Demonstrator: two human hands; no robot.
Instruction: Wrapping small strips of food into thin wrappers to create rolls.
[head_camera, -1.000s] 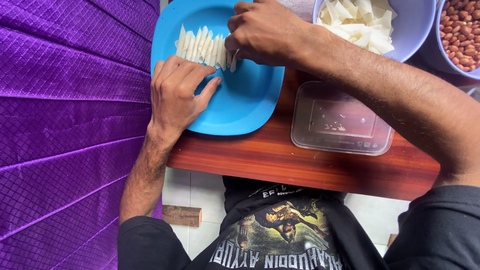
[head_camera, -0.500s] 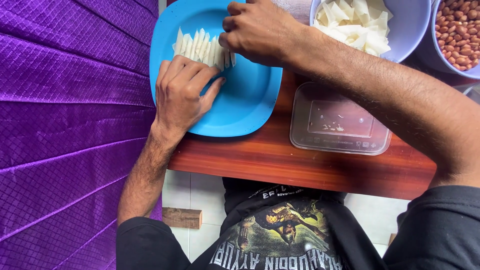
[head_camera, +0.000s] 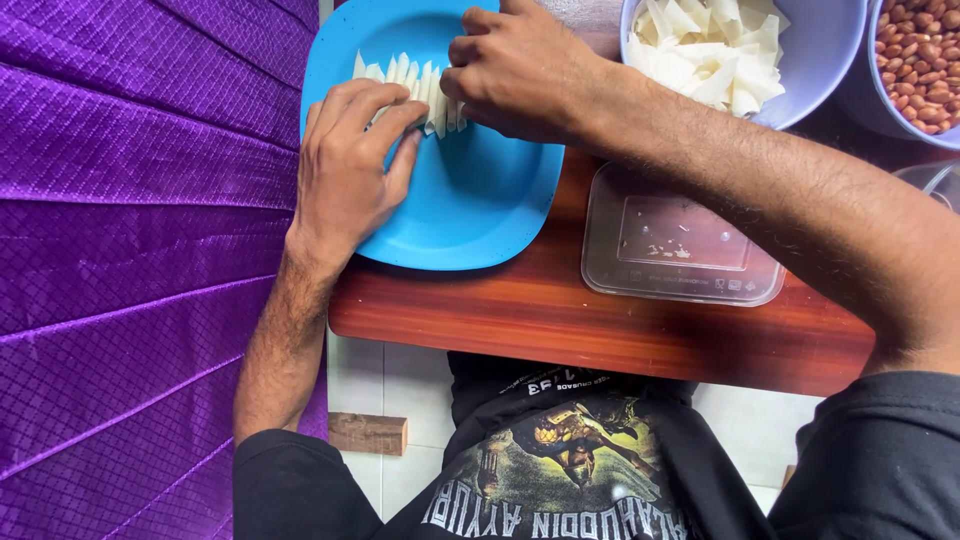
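A blue plate (head_camera: 480, 200) lies on a brown wooden table (head_camera: 560, 320). A row of thin white slices (head_camera: 412, 78) stands along the plate's far part. My left hand (head_camera: 345, 170) rests flat on the plate's left side, its fingertips touching the near edge of the row. My right hand (head_camera: 520, 70) is curled at the right end of the row, fingers pinched against the last slices. Whether a slice is held between them is hidden by the fingers.
A pale purple bowl (head_camera: 820, 60) of white pieces stands at the back right, a bowl of peanuts (head_camera: 925, 60) beside it. A shallow clear plastic container (head_camera: 680, 240) lies right of the plate. Purple quilted cloth (head_camera: 130, 250) covers the left. Tiled floor shows below the table.
My left hand has slid a little further onto the plate toward the row. My right hand stays at the row's right end. The view has shifted slightly.
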